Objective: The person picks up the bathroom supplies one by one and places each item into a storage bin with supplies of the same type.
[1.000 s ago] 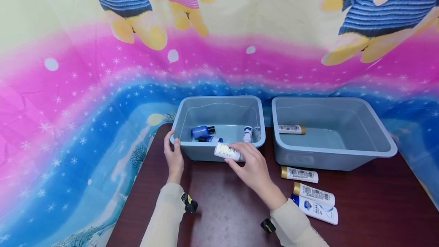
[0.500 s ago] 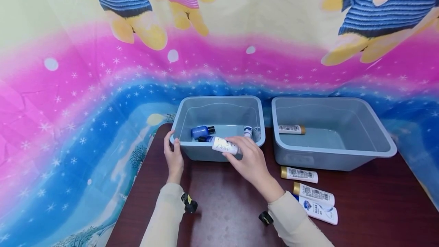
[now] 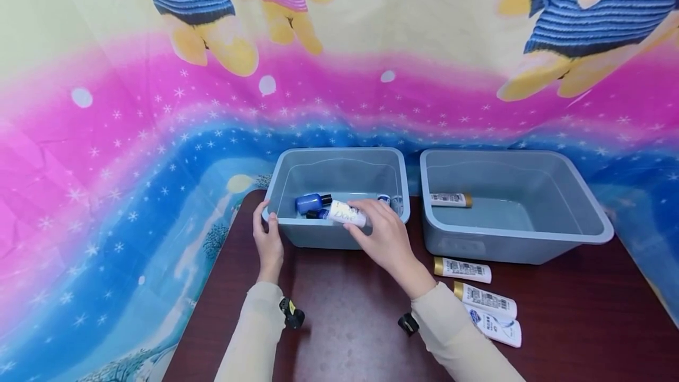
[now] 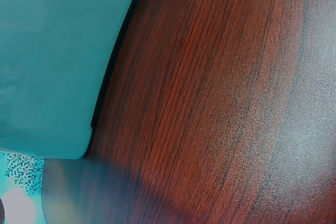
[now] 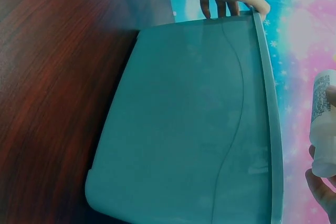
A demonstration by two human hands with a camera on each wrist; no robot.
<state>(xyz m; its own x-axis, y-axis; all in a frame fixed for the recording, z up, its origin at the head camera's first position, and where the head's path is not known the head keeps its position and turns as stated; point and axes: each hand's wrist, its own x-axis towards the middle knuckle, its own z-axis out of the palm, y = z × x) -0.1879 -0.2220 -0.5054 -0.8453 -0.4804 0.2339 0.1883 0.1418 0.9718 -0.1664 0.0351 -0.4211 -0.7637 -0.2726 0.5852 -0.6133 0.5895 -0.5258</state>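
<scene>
My right hand [image 3: 386, 234] holds a small white Dove bottle [image 3: 346, 214] by one end, thumb below and fingers on top. The bottle lies sideways over the front rim of the left grey bin [image 3: 297, 234]. In the right wrist view its clear-looking end [image 5: 324, 163] shows between the fingers. My left hand [image 3: 269, 246] grips that bin's front left corner, thumb and fingers about the rim. Inside lie a blue bottle with a black cap [image 3: 309, 203], a second dark-capped blue one [image 3: 317, 214] partly hidden by the Dove bottle, and a white-and-blue bottle [image 3: 384, 198] mostly behind my right hand.
A second grey bin [image 3: 522, 234] stands at the right with a gold-capped white bottle [image 3: 451, 200] inside. In front of it on the brown table [image 3: 339, 323] lie two gold-capped bottles [image 3: 467, 270] and a white bottle with a blue logo [image 3: 498, 327]. A printed cloth [image 3: 339, 93] hangs behind.
My right hand has carried the Dove bottle forward and slightly left, from in front of the left bin to over its front rim. The left hand has stayed at the corner.
</scene>
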